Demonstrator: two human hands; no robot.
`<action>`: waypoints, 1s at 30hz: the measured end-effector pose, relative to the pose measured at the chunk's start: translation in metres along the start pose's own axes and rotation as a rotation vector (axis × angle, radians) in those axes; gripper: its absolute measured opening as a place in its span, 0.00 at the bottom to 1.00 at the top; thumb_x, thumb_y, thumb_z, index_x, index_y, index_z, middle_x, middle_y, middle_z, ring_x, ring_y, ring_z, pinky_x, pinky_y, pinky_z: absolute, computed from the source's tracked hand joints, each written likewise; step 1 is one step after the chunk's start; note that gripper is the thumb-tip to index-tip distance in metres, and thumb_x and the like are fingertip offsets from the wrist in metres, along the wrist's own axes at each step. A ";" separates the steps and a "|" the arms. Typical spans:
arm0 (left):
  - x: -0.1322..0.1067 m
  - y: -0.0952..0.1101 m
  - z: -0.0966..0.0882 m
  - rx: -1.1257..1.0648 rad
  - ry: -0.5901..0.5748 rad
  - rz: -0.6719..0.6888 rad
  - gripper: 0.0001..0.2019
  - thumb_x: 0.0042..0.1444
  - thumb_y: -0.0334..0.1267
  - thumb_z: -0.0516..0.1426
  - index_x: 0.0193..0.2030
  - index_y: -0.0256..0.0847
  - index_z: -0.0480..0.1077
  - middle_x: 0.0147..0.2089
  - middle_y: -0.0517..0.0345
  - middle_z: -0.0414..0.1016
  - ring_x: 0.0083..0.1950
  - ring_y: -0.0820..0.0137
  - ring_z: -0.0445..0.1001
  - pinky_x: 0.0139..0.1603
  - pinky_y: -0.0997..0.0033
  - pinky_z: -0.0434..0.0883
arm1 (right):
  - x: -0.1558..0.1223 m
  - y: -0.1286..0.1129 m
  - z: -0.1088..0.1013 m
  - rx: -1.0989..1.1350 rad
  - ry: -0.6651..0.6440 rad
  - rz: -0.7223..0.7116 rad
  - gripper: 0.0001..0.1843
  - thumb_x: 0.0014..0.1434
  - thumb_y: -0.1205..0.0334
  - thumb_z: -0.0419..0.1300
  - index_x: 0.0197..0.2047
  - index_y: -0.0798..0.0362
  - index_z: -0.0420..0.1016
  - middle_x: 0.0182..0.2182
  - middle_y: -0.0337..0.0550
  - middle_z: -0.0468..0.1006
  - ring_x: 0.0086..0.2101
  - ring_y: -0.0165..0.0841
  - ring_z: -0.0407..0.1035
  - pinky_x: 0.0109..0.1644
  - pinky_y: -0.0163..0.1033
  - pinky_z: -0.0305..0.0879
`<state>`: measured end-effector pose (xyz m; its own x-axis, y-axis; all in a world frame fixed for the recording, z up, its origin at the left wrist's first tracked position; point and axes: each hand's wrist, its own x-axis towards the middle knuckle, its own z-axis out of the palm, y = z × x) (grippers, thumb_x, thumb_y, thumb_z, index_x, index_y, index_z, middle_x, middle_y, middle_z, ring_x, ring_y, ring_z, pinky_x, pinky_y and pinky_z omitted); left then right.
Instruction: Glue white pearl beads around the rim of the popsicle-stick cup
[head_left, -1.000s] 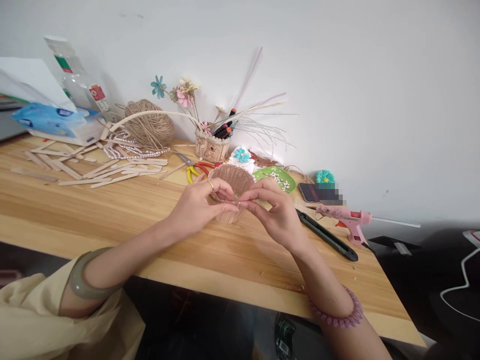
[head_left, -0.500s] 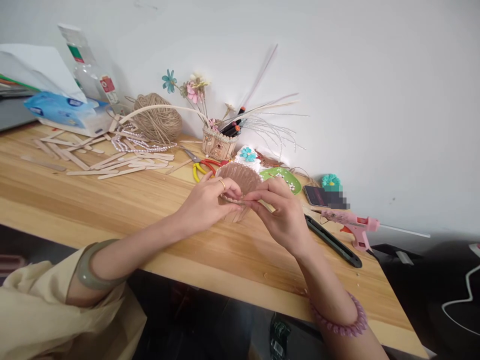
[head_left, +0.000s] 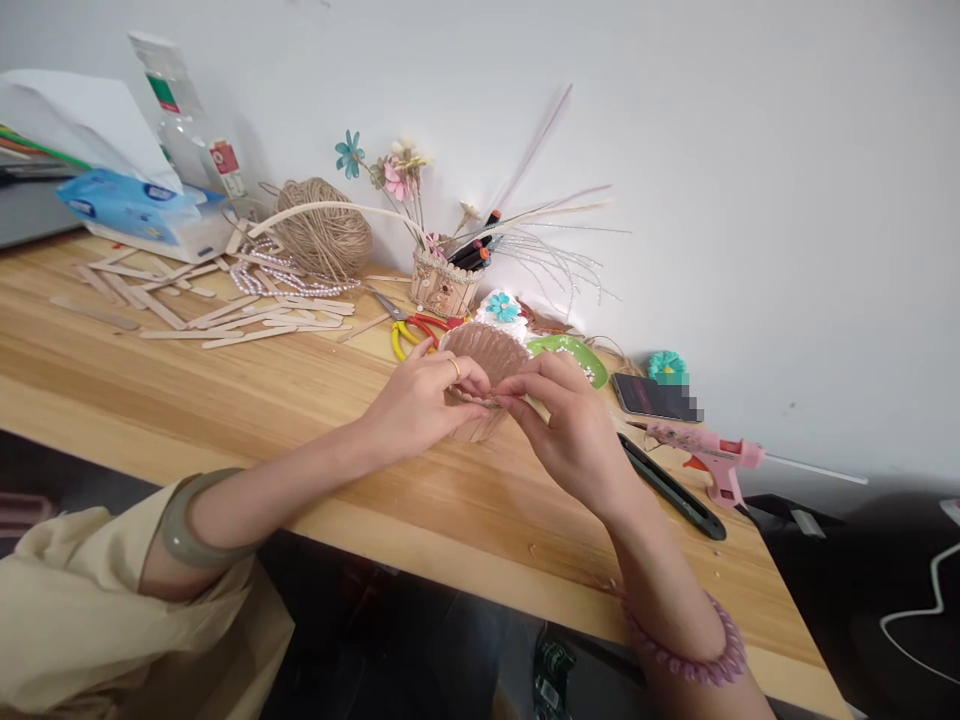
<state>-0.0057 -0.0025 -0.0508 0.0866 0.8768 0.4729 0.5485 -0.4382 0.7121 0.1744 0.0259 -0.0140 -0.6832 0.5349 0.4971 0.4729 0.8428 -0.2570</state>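
Observation:
A small round basket (head_left: 486, 347) with a brown inner wall and a pale beaded-looking rim stands on the table in front of me. Its outer side, partly covered by my hands, looks like upright wooden craft sticks. My left hand (head_left: 435, 395) pinches the near rim, thumb outside and fingers over the edge. Right beside it, my right hand (head_left: 559, 410) has thumb and fingertips pressed together at the same rim. What lies between those fingertips is too small to make out. Behind the basket sits a green dish (head_left: 574, 358) with small white beads.
Pink glue gun (head_left: 724, 455), dark green cutter (head_left: 675, 490) and phone (head_left: 652, 395) lie to the right. Left are craft sticks (head_left: 247, 325), pearl strings (head_left: 281, 275), twine (head_left: 322, 230) and scissors (head_left: 390, 305). A stick-sided pot (head_left: 446, 285) of markers and flowers stands behind.
The view has shifted slightly, so most things sit a little further right. Both hands stay at the basket's near rim, with fingers only slightly adjusted.

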 end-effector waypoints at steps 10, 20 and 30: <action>-0.002 -0.006 0.003 -0.001 0.026 0.040 0.04 0.50 0.30 0.64 0.31 0.42 0.74 0.32 0.61 0.80 0.36 0.66 0.77 0.62 0.46 0.60 | 0.002 0.003 -0.001 0.013 0.010 -0.025 0.06 0.63 0.69 0.59 0.35 0.53 0.77 0.30 0.43 0.72 0.34 0.36 0.66 0.37 0.41 0.64; -0.002 -0.004 0.003 0.020 0.032 0.032 0.04 0.50 0.31 0.64 0.29 0.43 0.74 0.30 0.63 0.80 0.36 0.66 0.77 0.63 0.45 0.59 | 0.002 0.003 -0.001 0.039 0.008 -0.039 0.07 0.63 0.70 0.58 0.36 0.53 0.76 0.31 0.44 0.74 0.35 0.36 0.66 0.38 0.42 0.64; 0.000 -0.003 0.002 0.006 0.033 0.045 0.03 0.49 0.32 0.66 0.29 0.43 0.76 0.29 0.62 0.81 0.34 0.66 0.77 0.61 0.46 0.61 | 0.003 0.007 -0.002 0.114 -0.052 0.020 0.06 0.63 0.70 0.58 0.35 0.53 0.75 0.32 0.43 0.74 0.36 0.36 0.68 0.40 0.42 0.64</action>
<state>-0.0053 -0.0011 -0.0542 0.0841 0.8490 0.5216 0.5494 -0.4762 0.6866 0.1770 0.0335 -0.0123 -0.7033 0.5519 0.4482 0.4226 0.8315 -0.3606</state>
